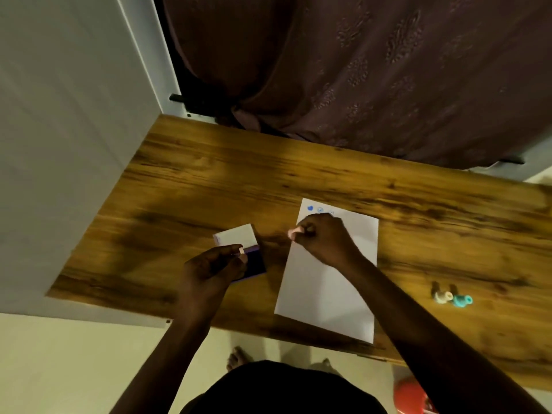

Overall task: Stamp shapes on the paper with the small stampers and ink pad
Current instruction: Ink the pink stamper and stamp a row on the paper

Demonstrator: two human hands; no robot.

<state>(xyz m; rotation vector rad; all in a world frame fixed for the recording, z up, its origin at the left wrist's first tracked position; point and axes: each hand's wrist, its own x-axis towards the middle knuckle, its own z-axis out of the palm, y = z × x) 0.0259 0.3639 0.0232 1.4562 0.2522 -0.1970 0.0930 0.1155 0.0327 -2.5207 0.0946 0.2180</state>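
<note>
The left hand (218, 264) is gripping the near edge of the ink pad (254, 261), whose white lid (236, 236) is standing open beyond it. Just right of the ink pad, the right hand (321, 237) is pinching a pink stamper (294, 233) over the paper (328, 276). Two spare stampers (452, 298) are lying well right of the ink pad on the surface (194, 180). Nothing is pinning the paper, so it is likely to slide and smear the blue prints (315, 209) at its far end.

On the wooden table (209, 180), the left hand (213, 265) steadies the open ink pad (254, 259) while the right hand (321, 237) grips a small stamper (294, 233) over the paper (334, 294).
</note>
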